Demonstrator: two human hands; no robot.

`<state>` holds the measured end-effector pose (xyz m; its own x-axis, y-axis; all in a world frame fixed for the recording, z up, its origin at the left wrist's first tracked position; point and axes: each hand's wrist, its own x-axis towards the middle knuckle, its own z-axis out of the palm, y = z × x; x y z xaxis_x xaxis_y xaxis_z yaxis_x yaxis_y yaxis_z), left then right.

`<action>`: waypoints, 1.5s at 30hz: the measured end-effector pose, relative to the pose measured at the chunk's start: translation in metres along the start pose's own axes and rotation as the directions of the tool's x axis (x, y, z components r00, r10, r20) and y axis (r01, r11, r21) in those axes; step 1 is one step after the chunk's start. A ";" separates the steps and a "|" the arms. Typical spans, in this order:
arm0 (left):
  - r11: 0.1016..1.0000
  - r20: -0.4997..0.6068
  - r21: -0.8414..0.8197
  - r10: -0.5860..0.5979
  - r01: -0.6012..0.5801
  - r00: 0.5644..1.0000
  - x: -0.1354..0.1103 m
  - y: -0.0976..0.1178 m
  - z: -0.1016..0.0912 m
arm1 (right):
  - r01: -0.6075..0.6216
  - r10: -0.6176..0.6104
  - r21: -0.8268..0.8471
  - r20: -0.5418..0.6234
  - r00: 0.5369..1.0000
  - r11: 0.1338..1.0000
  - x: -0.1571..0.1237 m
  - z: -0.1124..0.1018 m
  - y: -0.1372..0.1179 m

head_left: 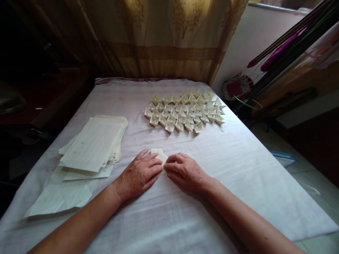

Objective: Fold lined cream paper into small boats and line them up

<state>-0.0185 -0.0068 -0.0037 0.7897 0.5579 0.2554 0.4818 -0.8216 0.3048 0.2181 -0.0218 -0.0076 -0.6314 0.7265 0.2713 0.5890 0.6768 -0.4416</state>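
Observation:
A small piece of folded white paper lies on the cloth between my hands, partly covered by them. My left hand rests flat over its left side, fingers stretched out and thumb apart. At its right edge, my right hand is closed, with thumb and fingertips pinched on the paper. Beyond my hands, several folded paper boats stand close together in rows.
A stack of loose paper sheets lies on the left, with a creased sheet under its near end. White cloth covers the table. A patterned curtain hangs behind, and a bag is past the right edge.

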 end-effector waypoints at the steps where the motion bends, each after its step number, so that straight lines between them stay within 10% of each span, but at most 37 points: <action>1: 0.999 -0.017 0.034 0.021 -0.021 1.000 -0.001 -0.001 0.000 | 0.000 -0.001 -0.019 -0.005 1.000 1.000 0.000 -0.001 0.001; 18: 0.929 -0.178 0.312 -0.147 0.197 0.973 0.005 0.032 0.017 | 0.041 -0.040 0.005 -0.067 0.997 0.999 0.013 0.009 0.010; 34: 0.890 -0.301 -0.034 -0.443 0.455 0.844 0.002 0.028 0.030 | -0.311 0.317 0.070 -0.106 0.942 0.948 0.022 0.022 -0.015; 45: 0.879 -0.270 -0.143 -0.476 0.455 0.837 0.002 0.024 0.028 | -0.384 0.392 0.089 -0.097 0.915 0.919 0.026 0.023 -0.019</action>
<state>0.0055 -0.0287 -0.0220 0.3284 0.8899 0.3164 0.7282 -0.4519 0.5153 0.1788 -0.0181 -0.0113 -0.2975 0.9415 0.1584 0.7388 0.3322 -0.5864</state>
